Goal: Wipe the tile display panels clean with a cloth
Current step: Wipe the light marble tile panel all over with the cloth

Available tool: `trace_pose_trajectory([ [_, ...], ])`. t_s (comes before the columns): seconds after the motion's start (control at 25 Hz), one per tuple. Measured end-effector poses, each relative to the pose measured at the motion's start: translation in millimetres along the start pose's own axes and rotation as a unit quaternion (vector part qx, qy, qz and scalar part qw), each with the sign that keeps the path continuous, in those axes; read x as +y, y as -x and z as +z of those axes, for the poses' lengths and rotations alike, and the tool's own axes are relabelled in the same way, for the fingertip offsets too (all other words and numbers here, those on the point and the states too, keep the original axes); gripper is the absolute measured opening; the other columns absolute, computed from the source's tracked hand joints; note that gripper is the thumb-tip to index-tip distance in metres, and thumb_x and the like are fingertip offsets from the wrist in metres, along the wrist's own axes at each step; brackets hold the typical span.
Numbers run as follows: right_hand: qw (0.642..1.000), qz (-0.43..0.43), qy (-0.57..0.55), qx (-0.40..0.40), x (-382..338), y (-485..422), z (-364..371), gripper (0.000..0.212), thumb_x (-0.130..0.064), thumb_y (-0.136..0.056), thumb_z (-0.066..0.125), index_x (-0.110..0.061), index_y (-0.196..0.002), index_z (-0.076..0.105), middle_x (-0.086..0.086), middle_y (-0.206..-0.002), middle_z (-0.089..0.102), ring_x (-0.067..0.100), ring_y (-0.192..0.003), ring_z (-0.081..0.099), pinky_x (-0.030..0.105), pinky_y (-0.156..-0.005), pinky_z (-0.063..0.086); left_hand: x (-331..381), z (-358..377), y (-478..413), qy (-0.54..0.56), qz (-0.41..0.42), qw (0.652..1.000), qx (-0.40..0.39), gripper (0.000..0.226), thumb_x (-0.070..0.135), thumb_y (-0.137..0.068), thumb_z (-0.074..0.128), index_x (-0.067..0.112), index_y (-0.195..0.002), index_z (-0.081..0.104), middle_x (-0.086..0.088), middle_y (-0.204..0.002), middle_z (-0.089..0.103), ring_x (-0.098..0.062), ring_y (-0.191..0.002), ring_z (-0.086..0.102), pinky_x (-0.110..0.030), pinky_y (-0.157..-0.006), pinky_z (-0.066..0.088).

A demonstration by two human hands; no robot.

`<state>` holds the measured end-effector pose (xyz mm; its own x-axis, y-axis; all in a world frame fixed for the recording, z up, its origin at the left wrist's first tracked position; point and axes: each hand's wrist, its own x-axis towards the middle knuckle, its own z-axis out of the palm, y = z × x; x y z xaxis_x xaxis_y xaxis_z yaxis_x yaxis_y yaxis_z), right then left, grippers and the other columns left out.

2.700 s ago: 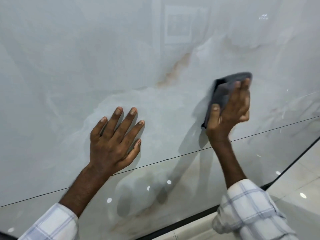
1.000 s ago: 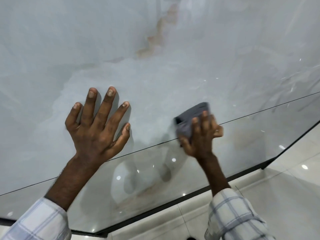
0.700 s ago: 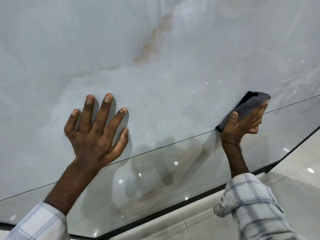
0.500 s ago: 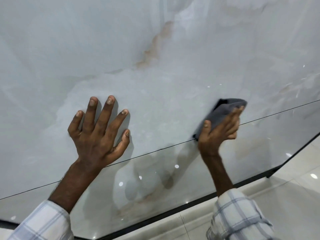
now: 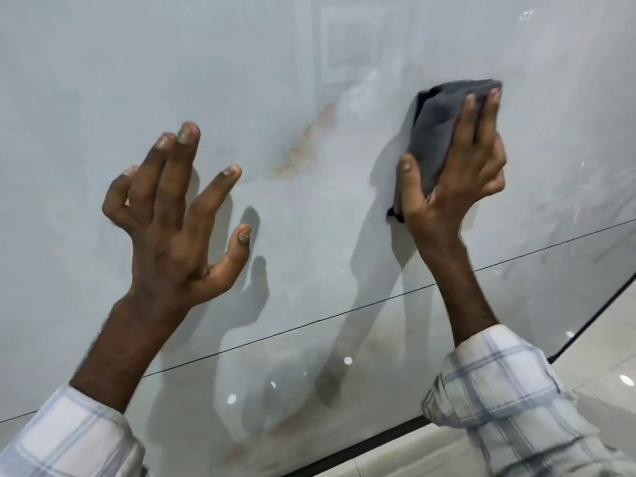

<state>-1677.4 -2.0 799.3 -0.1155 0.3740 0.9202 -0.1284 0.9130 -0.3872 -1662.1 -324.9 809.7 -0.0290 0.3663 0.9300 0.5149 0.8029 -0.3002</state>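
Gripping the cloth (image 5: 435, 132) against the panel (image 5: 241, 63), my right hand (image 5: 457, 187) is wiping above the seam (image 5: 344, 312), cloth pointing upward. My left hand (image 5: 172, 235) is idling leftward, loose and empty.

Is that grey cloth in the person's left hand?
No, the grey cloth is gripped by the right hand against the tile panel, while the left hand holds nothing.

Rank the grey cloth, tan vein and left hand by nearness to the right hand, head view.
1. Grey cloth, gripped in the right hand itself.
2. Tan vein, to its left, between the hands.
3. Left hand, far left.
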Motion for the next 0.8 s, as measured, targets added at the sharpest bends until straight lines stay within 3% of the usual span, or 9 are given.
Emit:
trace_pose_trajectory([
  [0.08, 0.999, 0.046, -0.011, 0.024, -21.3, -8.7, 1.7, 0.077, -0.058, -0.099, 0.049, -0.012, -0.159, 0.034, 0.017, -0.167, 0.031, 0.033, -0.145, 0.038, 0.055, -0.111, 0.031, -0.6, 5.1, -6.9, -0.046, -0.002, 0.999, -0.004, 0.06, 0.038, -0.095, 0.06, 0.012, -0.148, 0.056, -0.022, -0.165, 0.034, -0.036, -0.152, 0.032, -0.048, -0.115, 0.022],
  [0.12, 1.0, 0.011, -0.007, 0.013, -31.5, 3.8, 3.1, 0.077, -0.056, -0.099, 0.048, -0.011, -0.159, 0.033, 0.015, -0.167, 0.029, 0.037, -0.145, 0.037, 0.055, -0.111, 0.031, 1.1, 7.3, -7.3, -0.073, 0.0, 0.997, -0.006, 0.062, 0.041, -0.093, 0.062, 0.013, -0.148, 0.057, -0.017, -0.165, 0.037, -0.035, -0.153, 0.033, -0.049, -0.116, 0.021],
  [0.24, 0.951, -0.297, -0.004, -0.086, -52.3, 65.7, 2.5, 0.074, -0.053, -0.094, 0.049, -0.02, -0.159, 0.035, 0.006, -0.166, 0.031, 0.04, -0.145, 0.036, 0.052, -0.103, 0.027, 3.5, 10.6, -6.3, -0.107, 0.011, 0.994, -0.018, 0.065, 0.041, -0.091, 0.063, 0.014, -0.15, 0.056, -0.008, -0.164, 0.043, -0.033, -0.155, 0.031, -0.052, -0.117, 0.022],
  [0.32, 0.903, -0.419, -0.011, -0.092, -42.3, 56.1, 2.2, 0.075, -0.055, -0.089, 0.055, -0.026, -0.158, 0.043, -0.001, -0.165, 0.039, 0.035, -0.145, 0.041, 0.053, -0.102, 0.026, 3.2, 9.3, -6.1, -0.106, 0.02, 0.994, -0.031, 0.068, 0.041, -0.091, 0.062, 0.014, -0.152, 0.054, -0.009, -0.164, 0.042, -0.034, -0.156, 0.029, -0.054, -0.117, 0.024],
  [0.44, 0.935, -0.35, 0.026, -0.041, -25.1, -22.1, 1.5, 0.075, -0.058, -0.093, 0.052, -0.028, -0.16, 0.037, 0.003, -0.165, 0.038, 0.031, -0.145, 0.039, 0.052, -0.102, 0.024, 4.0, 4.8, -6.3, -0.101, 0.018, 0.994, -0.049, 0.069, 0.044, -0.09, 0.064, 0.015, -0.152, 0.054, -0.009, -0.165, 0.041, -0.034, -0.155, 0.03, -0.054, -0.117, 0.023],
  [0.52, 0.987, -0.159, 0.032, 0.005, -21.1, -78.9, -0.4, 0.075, -0.059, -0.096, 0.051, -0.025, -0.161, 0.034, 0.003, -0.168, 0.03, 0.028, -0.145, 0.037, 0.052, -0.104, 0.026, 4.2, -1.6, -13.4, -0.078, 0.007, 0.995, -0.056, 0.068, 0.045, -0.092, 0.064, 0.016, -0.152, 0.054, -0.01, -0.168, 0.034, -0.034, -0.154, 0.031, -0.055, -0.115, 0.023],
  [0.64, 0.997, 0.055, -0.017, 0.052, -53.4, -83.7, 2.5, 0.078, -0.064, -0.098, 0.046, -0.021, -0.162, 0.034, 0.005, -0.171, 0.026, 0.027, -0.146, 0.035, 0.055, -0.111, 0.029, -5.2, -15.2, -45.8, -0.089, 0.011, 0.995, -0.046, 0.072, 0.048, -0.095, 0.06, 0.013, -0.157, 0.046, -0.012, -0.173, 0.017, -0.038, -0.156, 0.023, -0.057, -0.112, 0.026],
  [0.72, 0.999, -0.022, -0.039, 0.012, -71.7, -44.8, 5.8, 0.079, -0.06, -0.096, 0.052, -0.019, -0.161, 0.034, 0.007, -0.17, 0.027, 0.035, -0.146, 0.035, 0.053, -0.109, 0.028, -21.6, -21.6, -76.8, -0.119, 0.017, 0.992, -0.044, 0.077, 0.053, -0.097, 0.055, 0.011, -0.159, 0.041, -0.015, -0.173, 0.013, -0.038, -0.157, 0.02, -0.056, -0.114, 0.025],
  [0.8, 0.966, -0.256, -0.013, -0.039, -69.3, -19.8, 3.8, 0.08, -0.056, -0.09, 0.057, -0.021, -0.159, 0.038, 0.005, -0.168, 0.031, 0.037, -0.145, 0.038, 0.053, -0.101, 0.027, -40.6, -24.3, -103.4, -0.152, 0.028, 0.987, -0.051, 0.079, 0.058, -0.099, 0.05, 0.01, -0.16, 0.037, -0.015, -0.174, 0.014, -0.035, -0.159, 0.019, -0.055, -0.116, 0.022],
])
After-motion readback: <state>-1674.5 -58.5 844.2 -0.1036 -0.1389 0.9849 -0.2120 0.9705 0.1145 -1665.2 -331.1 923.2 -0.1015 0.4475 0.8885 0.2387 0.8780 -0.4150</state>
